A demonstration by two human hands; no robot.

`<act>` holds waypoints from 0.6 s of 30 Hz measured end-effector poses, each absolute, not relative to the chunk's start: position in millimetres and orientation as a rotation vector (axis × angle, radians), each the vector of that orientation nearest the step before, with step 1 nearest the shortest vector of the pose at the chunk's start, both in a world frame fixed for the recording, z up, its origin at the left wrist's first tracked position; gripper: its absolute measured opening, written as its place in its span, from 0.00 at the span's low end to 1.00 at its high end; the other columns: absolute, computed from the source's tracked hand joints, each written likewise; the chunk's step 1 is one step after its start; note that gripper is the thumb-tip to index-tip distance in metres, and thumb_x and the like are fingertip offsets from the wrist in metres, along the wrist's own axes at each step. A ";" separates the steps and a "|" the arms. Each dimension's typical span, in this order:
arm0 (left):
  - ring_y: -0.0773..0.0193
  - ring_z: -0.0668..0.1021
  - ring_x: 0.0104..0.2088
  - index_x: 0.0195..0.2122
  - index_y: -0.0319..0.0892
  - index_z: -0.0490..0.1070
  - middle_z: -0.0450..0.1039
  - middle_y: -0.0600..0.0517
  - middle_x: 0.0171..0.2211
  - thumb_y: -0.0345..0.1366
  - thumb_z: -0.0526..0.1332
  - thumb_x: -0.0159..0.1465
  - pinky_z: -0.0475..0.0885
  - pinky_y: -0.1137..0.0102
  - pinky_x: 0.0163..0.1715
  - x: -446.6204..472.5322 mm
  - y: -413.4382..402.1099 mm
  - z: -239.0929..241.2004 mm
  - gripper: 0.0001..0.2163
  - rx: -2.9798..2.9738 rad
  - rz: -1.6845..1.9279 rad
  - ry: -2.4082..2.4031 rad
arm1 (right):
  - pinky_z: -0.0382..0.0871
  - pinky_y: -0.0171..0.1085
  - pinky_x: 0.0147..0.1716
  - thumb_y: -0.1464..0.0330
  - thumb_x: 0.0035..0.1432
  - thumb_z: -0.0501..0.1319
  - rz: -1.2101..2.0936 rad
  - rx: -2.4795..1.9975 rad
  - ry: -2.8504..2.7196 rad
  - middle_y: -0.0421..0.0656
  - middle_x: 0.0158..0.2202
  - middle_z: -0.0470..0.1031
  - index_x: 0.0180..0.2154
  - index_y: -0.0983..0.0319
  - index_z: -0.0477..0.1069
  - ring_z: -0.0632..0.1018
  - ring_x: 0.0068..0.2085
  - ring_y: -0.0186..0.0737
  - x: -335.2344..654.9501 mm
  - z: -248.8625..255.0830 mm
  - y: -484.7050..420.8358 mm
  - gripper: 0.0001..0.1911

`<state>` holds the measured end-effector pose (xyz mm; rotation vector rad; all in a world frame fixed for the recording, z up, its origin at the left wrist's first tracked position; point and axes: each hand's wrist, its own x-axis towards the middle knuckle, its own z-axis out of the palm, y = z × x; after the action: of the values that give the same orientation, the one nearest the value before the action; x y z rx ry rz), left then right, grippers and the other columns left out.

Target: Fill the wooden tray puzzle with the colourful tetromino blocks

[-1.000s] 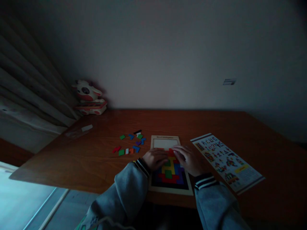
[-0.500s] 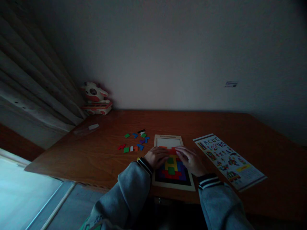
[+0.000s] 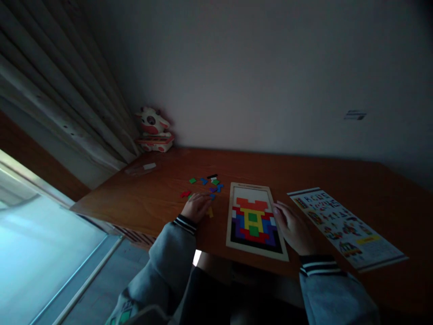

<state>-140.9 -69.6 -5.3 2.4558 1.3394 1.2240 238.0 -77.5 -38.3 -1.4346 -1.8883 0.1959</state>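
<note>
A wooden puzzle board (image 3: 257, 255) lies on the table, its lower part filled with red, yellow, green, blue, purple, black and white block pieces; the top strip is bare. My right hand (image 3: 294, 228) rests along the board's right edge, fingers stretched out with nothing visible in them. Left of the board, my left hand (image 3: 196, 206) reaches palm down over loose pieces, its fingers extended and covering some of them. Near it lie a yellow piece (image 3: 210, 212), a red piece (image 3: 185, 194), a purple piece (image 3: 213, 190) and several blue, green, white and black ones.
A printed pattern sheet (image 3: 352, 230) lies right of the board. At the table's back left stands a cow-shaped toy (image 3: 154, 131), with a clear plastic bag (image 3: 135, 170) in front of it. The table's left edge borders a curtain (image 3: 84, 99) and bright floor.
My left hand has left the board and moved left to the loose pieces. My right hand has drawn back from the pieces to the board's right edge. The view has shifted left.
</note>
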 end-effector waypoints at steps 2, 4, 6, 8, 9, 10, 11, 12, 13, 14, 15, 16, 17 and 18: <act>0.55 0.78 0.50 0.46 0.42 0.77 0.78 0.44 0.49 0.38 0.57 0.69 0.73 0.56 0.53 -149.3 -71.6 -8.1 0.11 2.476 1.184 1.393 | 0.67 0.52 0.58 0.55 0.68 0.48 0.178 -1.435 -1.897 0.53 0.55 0.74 0.52 0.60 0.71 0.75 0.56 0.50 239.5 -40.8 -80.2 0.23; 0.56 0.78 0.51 0.46 0.43 0.77 0.77 0.44 0.50 0.39 0.57 0.69 0.73 0.57 0.53 -152.9 -75.4 -9.8 0.11 2.505 1.135 1.408 | 0.68 0.51 0.57 0.55 0.68 0.48 0.163 -1.429 -1.901 0.52 0.54 0.75 0.52 0.60 0.71 0.76 0.55 0.50 239.7 -41.5 -81.7 0.22; 0.56 0.78 0.51 0.46 0.43 0.77 0.77 0.44 0.50 0.39 0.57 0.69 0.73 0.57 0.53 -153.7 -79.3 -10.6 0.11 2.534 1.103 1.378 | 0.69 0.51 0.57 0.55 0.68 0.49 0.161 -1.429 -1.911 0.52 0.54 0.75 0.52 0.59 0.71 0.76 0.55 0.50 239.1 -41.1 -82.2 0.22; 0.55 0.78 0.51 0.47 0.42 0.77 0.77 0.44 0.50 0.38 0.57 0.69 0.73 0.56 0.54 -153.5 -81.3 -11.2 0.12 2.561 1.086 1.343 | 0.68 0.51 0.58 0.55 0.68 0.48 0.166 -1.428 -1.930 0.52 0.55 0.75 0.53 0.59 0.70 0.76 0.56 0.50 238.7 -40.8 -81.8 0.23; 0.55 0.78 0.51 0.47 0.42 0.77 0.77 0.44 0.50 0.38 0.57 0.69 0.73 0.56 0.54 -153.4 -81.5 -11.6 0.12 2.571 1.083 1.332 | 0.68 0.51 0.58 0.54 0.68 0.48 0.170 -1.430 -1.938 0.52 0.56 0.74 0.54 0.59 0.69 0.76 0.56 0.50 238.7 -40.9 -81.5 0.23; 0.55 0.78 0.51 0.47 0.42 0.77 0.77 0.44 0.50 0.38 0.57 0.69 0.73 0.56 0.54 -153.5 -81.1 -12.2 0.12 2.577 1.082 1.327 | 0.68 0.51 0.58 0.54 0.68 0.48 0.174 -1.436 -1.945 0.52 0.56 0.74 0.55 0.60 0.69 0.75 0.57 0.50 239.0 -41.2 -81.0 0.24; 0.56 0.78 0.51 0.47 0.42 0.77 0.77 0.44 0.49 0.38 0.57 0.69 0.73 0.56 0.54 -153.7 -80.4 -12.9 0.11 2.582 1.081 1.326 | 0.68 0.52 0.58 0.54 0.68 0.48 0.177 -1.447 -1.949 0.52 0.57 0.74 0.55 0.60 0.68 0.75 0.57 0.51 239.5 -41.6 -80.5 0.24; 0.56 0.78 0.51 0.46 0.42 0.77 0.78 0.44 0.49 0.38 0.57 0.68 0.73 0.57 0.54 -154.0 -79.7 -13.6 0.11 2.584 1.079 1.328 | 0.68 0.52 0.58 0.53 0.68 0.47 0.181 -1.462 -1.956 0.52 0.57 0.73 0.56 0.60 0.68 0.75 0.58 0.51 240.0 -42.2 -80.0 0.25; 0.56 0.77 0.51 0.46 0.42 0.77 0.78 0.45 0.49 0.38 0.57 0.68 0.73 0.57 0.54 -154.3 -79.0 -14.5 0.11 2.588 1.074 1.333 | 0.67 0.52 0.59 0.53 0.68 0.47 0.185 -1.476 -1.965 0.53 0.58 0.73 0.57 0.60 0.67 0.74 0.58 0.52 240.6 -42.7 -79.4 0.26; 0.56 0.77 0.51 0.46 0.42 0.76 0.78 0.45 0.49 0.38 0.56 0.69 0.73 0.58 0.54 -154.3 -78.5 -15.3 0.12 2.592 1.066 1.339 | 0.67 0.52 0.59 0.53 0.68 0.47 0.190 -1.484 -1.976 0.53 0.59 0.72 0.58 0.60 0.66 0.74 0.59 0.52 241.0 -43.2 -78.8 0.26; 0.56 0.77 0.51 0.47 0.42 0.76 0.78 0.45 0.49 0.37 0.56 0.69 0.72 0.58 0.54 -153.9 -78.4 -16.0 0.12 2.597 1.058 1.347 | 0.66 0.52 0.59 0.52 0.68 0.47 0.193 -1.483 -1.989 0.53 0.59 0.71 0.59 0.60 0.65 0.73 0.59 0.52 241.2 -43.5 -78.3 0.27; 0.56 0.77 0.52 0.46 0.42 0.76 0.78 0.45 0.49 0.37 0.56 0.69 0.72 0.58 0.54 -152.9 -78.8 -16.6 0.11 2.604 1.048 1.356 | 0.66 0.52 0.60 0.52 0.68 0.47 0.191 -1.476 -1.997 0.53 0.60 0.71 0.59 0.60 0.64 0.72 0.60 0.52 241.0 -43.6 -78.0 0.27; 0.56 0.77 0.52 0.46 0.42 0.76 0.77 0.45 0.49 0.37 0.56 0.69 0.71 0.57 0.54 -151.2 -79.5 -17.1 0.11 2.611 1.036 1.367 | 0.65 0.52 0.61 0.52 0.68 0.46 0.185 -1.464 -1.999 0.53 0.60 0.70 0.59 0.60 0.64 0.72 0.61 0.52 240.5 -43.4 -77.9 0.27; 0.55 0.77 0.52 0.47 0.42 0.76 0.77 0.44 0.49 0.37 0.57 0.69 0.71 0.56 0.55 -149.1 -80.5 -17.4 0.11 2.621 1.022 1.377 | 0.64 0.52 0.61 0.52 0.68 0.46 0.176 -1.453 -1.995 0.53 0.61 0.70 0.60 0.61 0.64 0.71 0.61 0.52 239.6 -43.1 -78.2 0.28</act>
<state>-149.1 -80.5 -17.4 2.6214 1.3770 1.0223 239.6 -78.2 -43.1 -1.4527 -1.9955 0.1763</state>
